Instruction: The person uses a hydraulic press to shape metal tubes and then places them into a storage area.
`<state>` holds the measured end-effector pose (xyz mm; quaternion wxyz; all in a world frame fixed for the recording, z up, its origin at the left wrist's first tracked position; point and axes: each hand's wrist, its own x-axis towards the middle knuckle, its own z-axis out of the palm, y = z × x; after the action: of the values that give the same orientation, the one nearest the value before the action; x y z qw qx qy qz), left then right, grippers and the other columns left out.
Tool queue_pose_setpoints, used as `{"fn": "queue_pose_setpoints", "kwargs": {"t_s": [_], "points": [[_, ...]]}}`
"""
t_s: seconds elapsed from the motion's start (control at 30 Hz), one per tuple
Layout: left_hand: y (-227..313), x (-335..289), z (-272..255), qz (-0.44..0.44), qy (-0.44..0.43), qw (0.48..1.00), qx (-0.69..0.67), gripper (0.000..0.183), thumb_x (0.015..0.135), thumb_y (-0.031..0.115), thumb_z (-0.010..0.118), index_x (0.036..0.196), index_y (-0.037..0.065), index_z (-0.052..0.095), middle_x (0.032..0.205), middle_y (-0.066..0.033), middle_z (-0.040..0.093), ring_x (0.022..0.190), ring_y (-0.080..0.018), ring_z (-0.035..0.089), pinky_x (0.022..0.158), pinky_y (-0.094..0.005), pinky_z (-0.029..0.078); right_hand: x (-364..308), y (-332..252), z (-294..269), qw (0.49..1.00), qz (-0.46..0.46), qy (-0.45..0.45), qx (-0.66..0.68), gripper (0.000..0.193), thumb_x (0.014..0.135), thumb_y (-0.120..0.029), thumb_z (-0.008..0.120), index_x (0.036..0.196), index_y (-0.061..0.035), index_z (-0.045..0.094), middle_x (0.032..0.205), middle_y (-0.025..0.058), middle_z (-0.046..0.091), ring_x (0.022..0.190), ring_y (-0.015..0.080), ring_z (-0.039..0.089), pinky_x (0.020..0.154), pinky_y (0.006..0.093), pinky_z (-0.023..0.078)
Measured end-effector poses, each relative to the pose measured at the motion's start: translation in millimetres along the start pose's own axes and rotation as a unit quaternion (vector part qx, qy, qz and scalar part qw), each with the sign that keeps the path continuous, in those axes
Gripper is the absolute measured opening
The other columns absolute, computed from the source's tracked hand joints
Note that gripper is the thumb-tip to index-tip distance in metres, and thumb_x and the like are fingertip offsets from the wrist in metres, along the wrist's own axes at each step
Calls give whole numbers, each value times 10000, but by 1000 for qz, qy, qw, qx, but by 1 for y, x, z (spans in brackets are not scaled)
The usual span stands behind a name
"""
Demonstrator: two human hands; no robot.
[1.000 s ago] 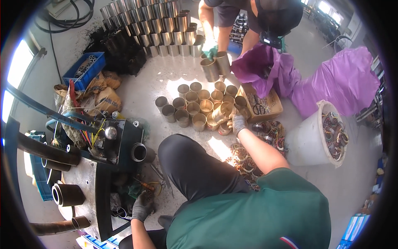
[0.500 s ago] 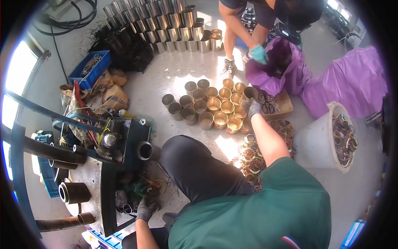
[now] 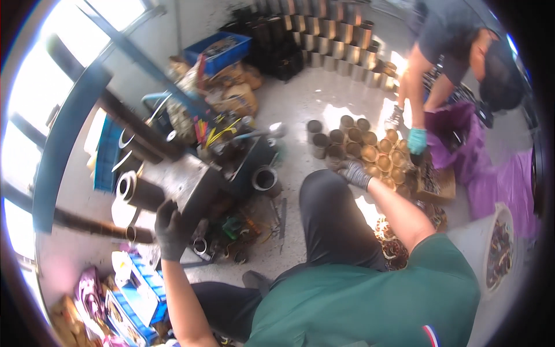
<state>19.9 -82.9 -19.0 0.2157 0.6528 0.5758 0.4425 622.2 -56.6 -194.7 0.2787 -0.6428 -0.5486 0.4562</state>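
Metal bench (image 3: 186, 175) now has left hand (image 3: 171, 233) raised alongside, grip unclear there and at right hand (image 3: 354, 173).

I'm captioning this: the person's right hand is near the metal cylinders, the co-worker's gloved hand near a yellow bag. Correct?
Yellow is wrong. The head view shows the person's right hand near the metal cylinders, the co-worker's gloved hand near a purple bag.

From the left of two fisheye cameras worn side by side on the head, the view looks down over the wearer's green shirt (image 3: 370, 295), close at the lower edge. Left hand (image 3: 169, 228) and right hand (image 3: 354, 173) fall at about arm's reach, while the wide lens takes in floor (image 3: 289, 98) and, farther off at upper right, a bending co-worker (image 3: 451, 34).
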Motion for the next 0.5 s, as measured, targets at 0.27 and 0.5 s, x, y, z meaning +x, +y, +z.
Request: {"fn": "queue_pose_setpoints", "kwargs": {"t_s": [0.27,0.5], "points": [[-75,-21,-85,-111,298,944,-83,350,951,188,708,1248,6,665,1113,-95,701,994,-184,656,861,-305,531,60,-260,100,869,-201,-292,-346,426,951,-284,609,1296,-41,662,1197,198,723,1147,340,679,1014,425,515],[-117,-11,-98,-213,314,916,-132,311,928,179,736,1180,0,700,1128,-125,739,1036,-228,683,965,-340,517,36,-424,286,696,-621,-116,-343,407,918,-270,669,1291,-113,634,1146,132,669,1139,330,627,1106,488,404]]}}
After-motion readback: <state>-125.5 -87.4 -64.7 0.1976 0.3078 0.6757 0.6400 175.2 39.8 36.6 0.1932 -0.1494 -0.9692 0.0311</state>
